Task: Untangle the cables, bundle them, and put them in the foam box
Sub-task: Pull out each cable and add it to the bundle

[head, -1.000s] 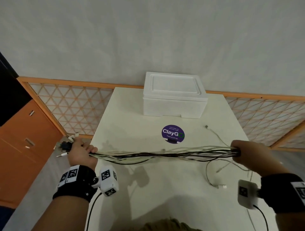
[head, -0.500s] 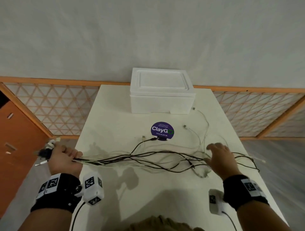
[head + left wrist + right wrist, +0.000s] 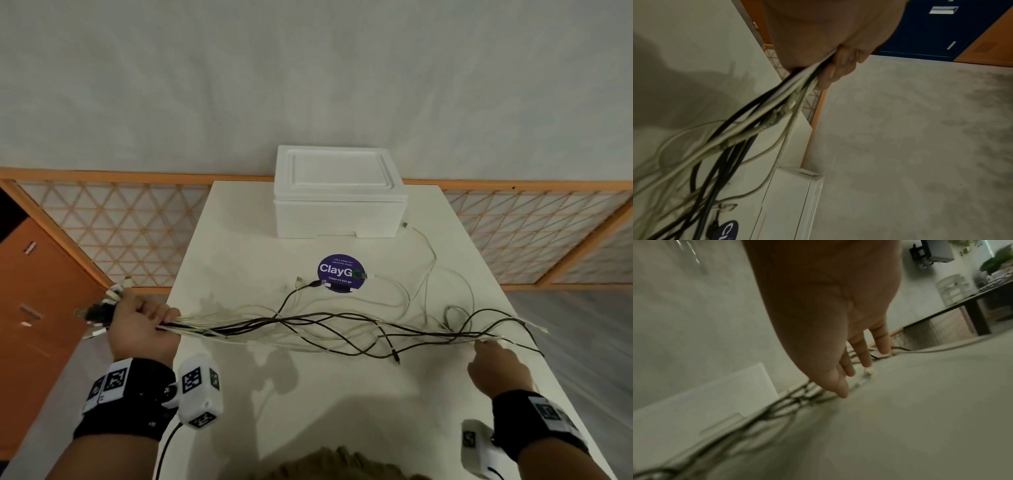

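Left wrist view alone: fingers (image 3: 835, 65) curled round cables (image 3: 760, 113).

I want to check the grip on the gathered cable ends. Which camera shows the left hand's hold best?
The left wrist view: fingers curl round the cables close up. The head view shows the left hand from behind, plug ends sticking out past it. The right wrist view shows only the far strands, not that hand.
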The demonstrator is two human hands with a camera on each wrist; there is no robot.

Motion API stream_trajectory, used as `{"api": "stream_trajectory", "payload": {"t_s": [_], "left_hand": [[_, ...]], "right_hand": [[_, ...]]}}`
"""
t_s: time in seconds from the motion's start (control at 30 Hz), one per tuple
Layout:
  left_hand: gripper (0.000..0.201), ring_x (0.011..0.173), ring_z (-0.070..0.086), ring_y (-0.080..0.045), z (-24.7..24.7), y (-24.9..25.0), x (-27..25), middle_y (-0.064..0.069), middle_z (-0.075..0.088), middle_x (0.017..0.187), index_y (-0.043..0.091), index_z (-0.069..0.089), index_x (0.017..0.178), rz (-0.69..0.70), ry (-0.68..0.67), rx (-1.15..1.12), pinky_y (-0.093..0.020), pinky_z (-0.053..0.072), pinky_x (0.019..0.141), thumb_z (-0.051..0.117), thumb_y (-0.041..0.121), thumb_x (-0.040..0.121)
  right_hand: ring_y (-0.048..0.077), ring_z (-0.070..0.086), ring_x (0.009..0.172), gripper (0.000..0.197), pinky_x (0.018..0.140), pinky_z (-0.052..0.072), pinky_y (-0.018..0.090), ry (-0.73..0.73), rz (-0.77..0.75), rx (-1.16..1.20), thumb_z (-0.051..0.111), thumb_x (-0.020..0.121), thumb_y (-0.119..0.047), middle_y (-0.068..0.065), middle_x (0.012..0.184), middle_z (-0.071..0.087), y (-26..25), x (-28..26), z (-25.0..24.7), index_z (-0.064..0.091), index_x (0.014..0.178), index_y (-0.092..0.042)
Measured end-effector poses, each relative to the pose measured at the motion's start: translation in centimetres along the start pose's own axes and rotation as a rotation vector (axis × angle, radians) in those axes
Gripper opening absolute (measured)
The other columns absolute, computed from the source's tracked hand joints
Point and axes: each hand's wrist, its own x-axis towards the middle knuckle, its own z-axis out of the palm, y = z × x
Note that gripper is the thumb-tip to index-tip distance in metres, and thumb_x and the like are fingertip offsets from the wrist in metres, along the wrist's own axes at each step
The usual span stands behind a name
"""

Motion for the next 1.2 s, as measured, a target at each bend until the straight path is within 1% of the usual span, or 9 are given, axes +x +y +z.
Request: {"api": "stream_trajectory", "payload": {"t_s": [0.13,0.2,0.33,0.43,0.53,0.63,0.77,0.9,1.2], "left_hand": [[0.045,0.039,0.019,-0.007,2.2,-1.3,-2.6,0.008,0.024,0.048,0.025,0.036,0.052,0.019,0.004,0.002,-0.018,0.021,0.043,0.057,0.04,0.09],[0.041,0.038,0.02,-0.006,3.7,-2.3,-4.0,0.008,0.023,0.046,0.024,0.034,0.052,0.005,-0.044,0.028,-0.018,0.023,0.041,0.064,0.037,0.078],[0.045,0.037,0.027,-0.007,7.2,-5.9,-7.5,0.007,0.027,0.044,0.022,0.036,0.05,-0.104,-0.238,0.188,-0.017,0.029,0.041,0.057,0.038,0.086],[0.032,0.043,0.041,-0.011,8.9,-8.2,-10.3,0.002,0.04,0.047,0.016,0.05,0.059,-0.15,-0.356,0.413,-0.022,0.042,0.047,0.058,0.021,0.089],[0.029,0.057,0.049,-0.015,8.6,-8.5,-11.0,0.001,0.054,0.052,0.017,0.066,0.061,0.047,-0.402,0.709,-0.032,0.045,0.069,0.061,0.011,0.089],[0.03,0.073,0.059,-0.014,7.8,-8.0,-11.1,0.003,0.069,0.064,0.019,0.071,0.059,0.136,-0.416,0.862,-0.029,0.04,0.078,0.063,0.02,0.088],[0.03,0.087,0.062,-0.001,7.7,-9.2,-11.6,0.008,0.073,0.08,0.015,0.072,0.077,0.067,-0.462,0.856,-0.023,0.038,0.084,0.058,0.041,0.08],[0.044,0.107,0.061,0.005,9.2,-11.3,-12.2,0.014,0.072,0.106,0.018,0.068,0.111,0.025,-0.529,0.834,-0.021,0.041,0.096,0.061,0.041,0.074],[0.03,0.105,0.066,-0.021,11.6,-12.3,-13.1,-0.002,0.074,0.102,0.016,0.067,0.107,0.131,-0.477,0.958,-0.022,0.053,0.082,0.075,0.016,0.079]], "right_hand": [[0.029,0.064,0.094,0.023,0.078,0.05,0.031,0.076,-0.15,0.069,0.039,0.084,-0.025,0.008,0.1,0.068,-5.0,-1.4,-3.4,0.061,0.086,-0.018],[0.026,0.063,0.099,0.021,0.08,0.047,0.031,0.191,-0.395,0.236,0.056,0.084,-0.034,0.005,0.103,0.068,-9.3,-2.9,-4.7,0.065,0.097,-0.02],[0.013,0.038,0.13,0.103,0.111,0.027,0.029,-0.065,-0.933,0.495,0.078,0.058,-0.059,-0.003,0.143,0.043,-19.0,-8.4,-7.5,0.035,0.143,-0.022],[0.02,0.05,0.119,0.084,0.104,0.035,0.033,-0.188,-1.054,0.412,0.077,0.065,-0.052,0.003,0.129,0.057,-23.4,-10.8,-7.2,0.043,0.134,-0.017],[0.033,0.06,0.092,0.031,0.071,0.04,0.031,-0.155,-1.112,0.301,0.057,0.078,-0.043,0.01,0.094,0.065,-23.5,-11.3,-5.6,0.052,0.095,-0.017],[0.03,0.059,0.086,0.014,0.068,0.042,0.032,-0.108,-1.092,0.258,0.053,0.082,-0.034,0.007,0.089,0.064,-22.1,-10.7,-5.3,0.046,0.086,-0.023],[0.021,0.058,0.097,0.035,0.076,0.042,0.029,-0.164,-1.137,0.217,0.066,0.077,-0.044,0.0,0.103,0.063,-20.5,-9.5,-7.2,0.052,0.102,-0.024],[-0.001,0.055,0.11,0.053,0.098,0.044,0.027,-0.345,-1.141,0.791,0.073,0.073,-0.028,-0.01,0.117,0.061,-21.0,-9.4,-10.4,0.052,0.12,-0.017],[-0.003,0.047,0.057,0.031,0.057,0.032,0.013,-0.328,-1.103,0.89,0.046,0.088,-0.005,-0.02,0.059,0.053,-20.1,-9.2,-11.8,0.045,0.076,-0.033]]}}
